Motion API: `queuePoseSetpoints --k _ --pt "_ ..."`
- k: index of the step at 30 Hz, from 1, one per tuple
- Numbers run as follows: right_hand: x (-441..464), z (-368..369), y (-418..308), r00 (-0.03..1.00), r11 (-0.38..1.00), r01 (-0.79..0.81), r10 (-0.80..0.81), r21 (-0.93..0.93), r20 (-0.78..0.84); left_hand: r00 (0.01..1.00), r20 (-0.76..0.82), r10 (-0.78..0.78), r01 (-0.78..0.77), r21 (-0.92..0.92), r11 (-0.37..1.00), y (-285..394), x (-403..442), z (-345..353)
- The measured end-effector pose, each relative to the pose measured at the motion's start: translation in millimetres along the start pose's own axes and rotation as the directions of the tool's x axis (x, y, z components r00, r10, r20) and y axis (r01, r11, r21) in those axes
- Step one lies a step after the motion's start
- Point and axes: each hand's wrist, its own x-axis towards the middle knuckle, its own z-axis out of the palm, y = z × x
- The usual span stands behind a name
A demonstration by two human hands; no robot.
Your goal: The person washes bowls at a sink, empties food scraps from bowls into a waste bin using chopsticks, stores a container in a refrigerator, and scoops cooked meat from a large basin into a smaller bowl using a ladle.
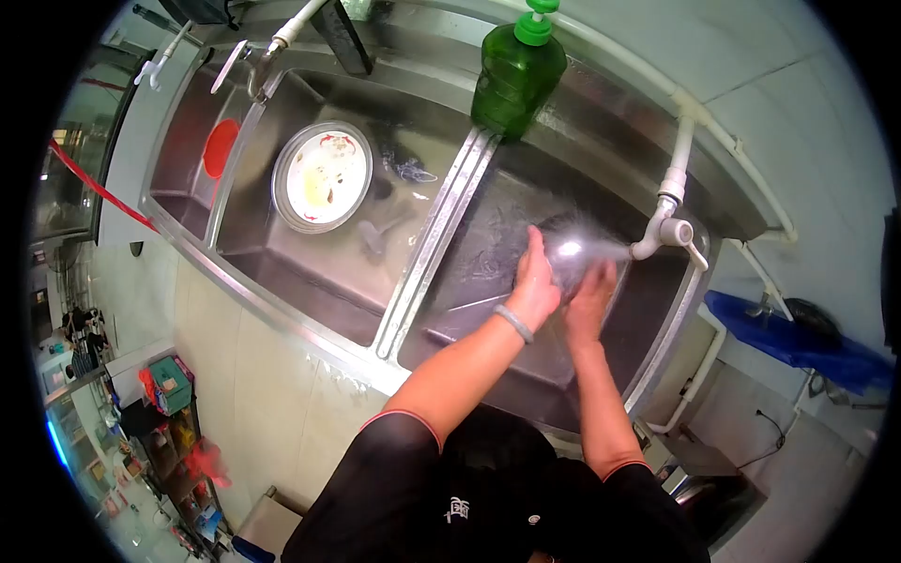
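Note:
Under the tap (pixel 671 231) in the right-hand basin, a shiny, rounded, see-through or metal vessel (pixel 569 251) is blurred by spray, so its exact kind is unclear. My left hand (pixel 536 281) grips its left side, thumb raised along it and the other fingers mostly hidden behind. On its right side, my right hand (pixel 590 296) holds it with fingers pointing up toward the tap. A grey band circles my left wrist. Water runs from the tap onto the vessel and splashes around it.
A steel divider (pixel 434 246) separates the basins. In the middle basin, a white-bottomed bowl (pixel 325 176) with food scraps sits in cloudy water near a submerged utensil (pixel 373 236). A green pump bottle (pixel 516 80) stands behind the divider. An orange-red round thing (pixel 221 148) lies in the left basin.

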Motion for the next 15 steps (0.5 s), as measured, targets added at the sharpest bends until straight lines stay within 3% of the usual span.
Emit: queuePoseSetpoints --k 1,3,4,5,7,8,9,11,12,14,15 --pt "-7 -2 -7 1.0 1.0 0.005 -0.005 0.003 0.0 1.0 0.001 0.005 -0.005 -0.004 1.0 2 3 -7" --pt "0 -39 -48 0.938 0.959 0.28 -0.285 0.054 0.198 0.989 0.005 0.149 -0.145 0.253 0.957 14 6 -20" --pt "4 -52 -55 0.922 0.949 0.272 -0.304 0.161 0.238 0.992 0.066 0.107 -0.12 0.244 0.962 23 6 -30" --pt "7 -51 -53 0.92 0.948 0.271 -0.305 0.166 0.244 0.992 0.009 0.127 -0.123 0.312 0.942 30 1 -32" --pt "22 -45 -41 0.912 0.862 0.303 -0.386 0.406 0.141 0.997 0.074 0.009 -0.042 0.463 0.886 42 -9 -47" --pt "33 -40 -34 0.914 0.864 0.299 -0.381 0.406 0.138 0.997 0.073 0.007 -0.04 0.468 0.883 41 -18 -45" --pt "47 -34 -24 0.949 0.832 0.074 -0.228 0.55 0.217 0.997 0.079 -0.004 -0.038 0.513 0.858 39 -32 -41" --pt "68 -22 -2 0.904 0.593 -0.356 0.022 0.722 0.427 0.995 0.099 -0.006 -0.05 0.556 0.83 35 -41 -39" --pt "64 -10 17 0.907 0.593 -0.348 0.017 0.727 0.421 0.996 0.082 0.024 -0.066 0.557 0.828 31 -37 -43" --pt "46 17 51 0.83 0.837 -0.42 0.199 0.349 0.521 0.998 0.039 0.042 -0.056 0.498 0.865 22 -22 -54" --pt "44 17 48 0.831 0.844 -0.404 0.177 0.353 0.527 0.998 0.038 0.059 -0.07 0.482 0.873 24 -29 -45"
